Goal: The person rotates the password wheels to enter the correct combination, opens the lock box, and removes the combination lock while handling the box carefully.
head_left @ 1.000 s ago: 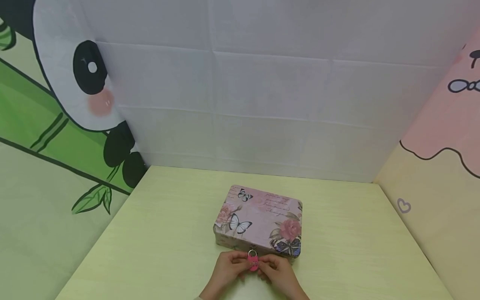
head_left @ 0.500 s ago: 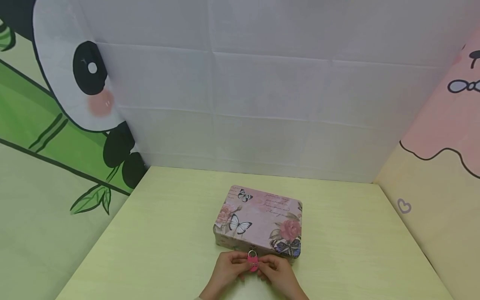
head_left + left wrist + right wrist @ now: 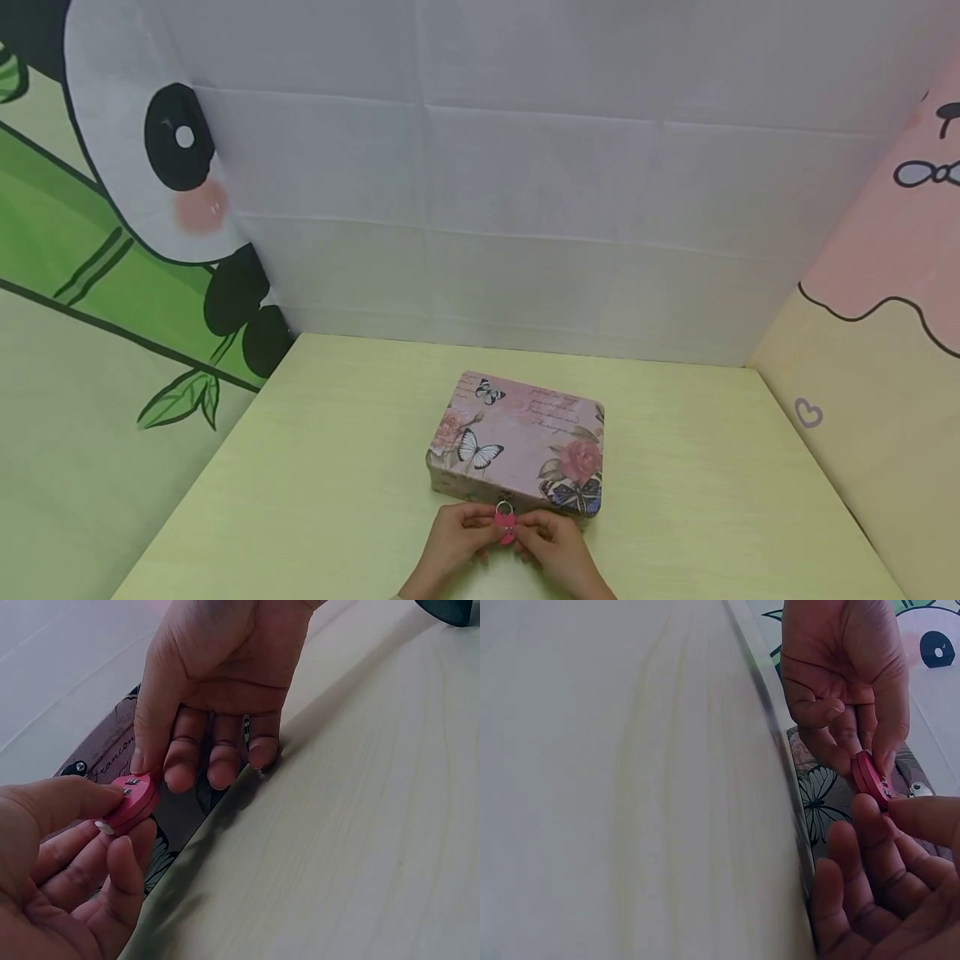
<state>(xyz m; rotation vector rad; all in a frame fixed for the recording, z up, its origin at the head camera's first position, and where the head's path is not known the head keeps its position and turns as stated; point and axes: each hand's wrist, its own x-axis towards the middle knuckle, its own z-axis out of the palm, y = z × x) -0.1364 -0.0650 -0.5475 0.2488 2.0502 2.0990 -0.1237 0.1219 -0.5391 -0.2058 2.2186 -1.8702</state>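
Note:
A pink combination padlock (image 3: pixel 505 528) with a metal shackle stands at the front side of a pink floral tin box (image 3: pixel 517 442) with butterflies on its lid. The shackle is at the box's front clasp; whether it passes through cannot be told. My left hand (image 3: pixel 455 533) pinches the padlock from the left between thumb and fingers. From the right, my right hand (image 3: pixel 557 543) pinches it too. Small number dials show on the padlock (image 3: pixel 135 796) in the left wrist view, beside the thumbs. In the right wrist view the padlock (image 3: pixel 870 778) appears edge-on between both hands' fingertips.
The box rests on a pale yellow table (image 3: pixel 337 450), with table surface on both sides of it. A white cloth backdrop (image 3: pixel 525 183) rises behind. Printed panels with a panda (image 3: pixel 135 167) at left and a pink figure (image 3: pixel 892 250) at right flank the table.

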